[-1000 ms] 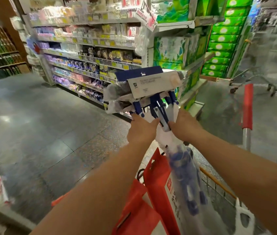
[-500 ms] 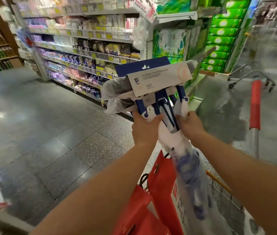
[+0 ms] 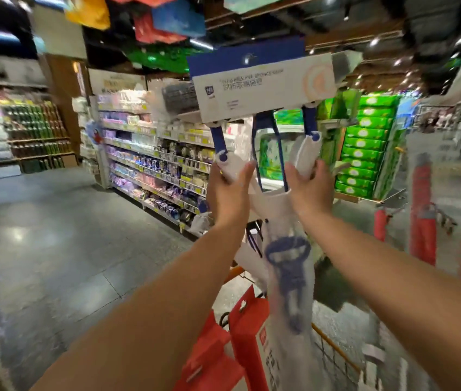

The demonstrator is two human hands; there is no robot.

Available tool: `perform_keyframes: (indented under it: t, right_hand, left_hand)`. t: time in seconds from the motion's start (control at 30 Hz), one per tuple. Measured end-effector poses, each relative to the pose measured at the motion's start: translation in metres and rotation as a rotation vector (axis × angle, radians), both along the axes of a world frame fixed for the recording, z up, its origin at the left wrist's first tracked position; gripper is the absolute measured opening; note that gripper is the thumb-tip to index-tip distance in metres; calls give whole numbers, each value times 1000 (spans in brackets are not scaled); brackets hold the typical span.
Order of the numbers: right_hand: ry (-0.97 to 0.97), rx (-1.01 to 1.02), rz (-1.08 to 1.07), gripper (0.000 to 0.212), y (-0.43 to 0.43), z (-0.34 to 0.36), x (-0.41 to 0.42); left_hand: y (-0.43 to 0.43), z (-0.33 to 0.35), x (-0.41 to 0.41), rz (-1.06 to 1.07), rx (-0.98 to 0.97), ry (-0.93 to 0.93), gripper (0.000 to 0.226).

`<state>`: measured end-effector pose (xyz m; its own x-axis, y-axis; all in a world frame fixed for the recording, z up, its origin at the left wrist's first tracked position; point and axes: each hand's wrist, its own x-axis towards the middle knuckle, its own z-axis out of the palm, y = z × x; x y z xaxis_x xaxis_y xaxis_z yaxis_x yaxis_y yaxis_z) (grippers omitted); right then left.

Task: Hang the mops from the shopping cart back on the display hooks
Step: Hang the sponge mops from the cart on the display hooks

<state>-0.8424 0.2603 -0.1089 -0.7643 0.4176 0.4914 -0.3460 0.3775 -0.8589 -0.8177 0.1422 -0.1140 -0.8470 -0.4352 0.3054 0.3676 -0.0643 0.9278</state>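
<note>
**A:** Where is the mop sitting right now?

**B:** It is riding up in both hands. The left hand is gripping the white arm on its side of the head, and the right hand is gripping the matching arm on the other side. The fingers are curling tight round the plastic on each.

**A:** And what is changing?

**B:** A second ago the head was hovering just above the fingers, in front of the shelves. Now both hands are climbing and the head is showing against the ceiling. The hands are also sitting further apart on the arms than they were.

**A:** What is lying around the grip?

**B:** The white card is standing well above the fingers, with the hanging hole near its top edge. The wrapped handle is trailing below the fingers, down towards the shopping cart, just beside the red bags. Its lower end is running out of view, so I cannot tell whether it is clearing the cart.

**A:** So how is the task going?

**B:** I am judging that the lift is under way and the hanging is not yet done. No display hook is showing, and the picture is smearing. The next move is needing that hole lined up with a hook.
</note>
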Motion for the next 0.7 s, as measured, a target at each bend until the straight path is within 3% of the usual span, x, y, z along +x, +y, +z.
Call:
perform_keyframes:
  t: [0.13, 0.43, 0.7]
  right_hand:
    - [73, 8, -11, 38, -3, 31, 39]
    - [281, -30, -45, 42, -24, 101, 118]
    - [395, -17, -190, 37, -47, 137, 181]
  left_hand:
    - [9, 19, 44, -84, -37, 133, 65]
    - [-8, 83, 98, -42, -41, 352, 71]
    - [-23, 118, 140, -156, 10, 420, 74]
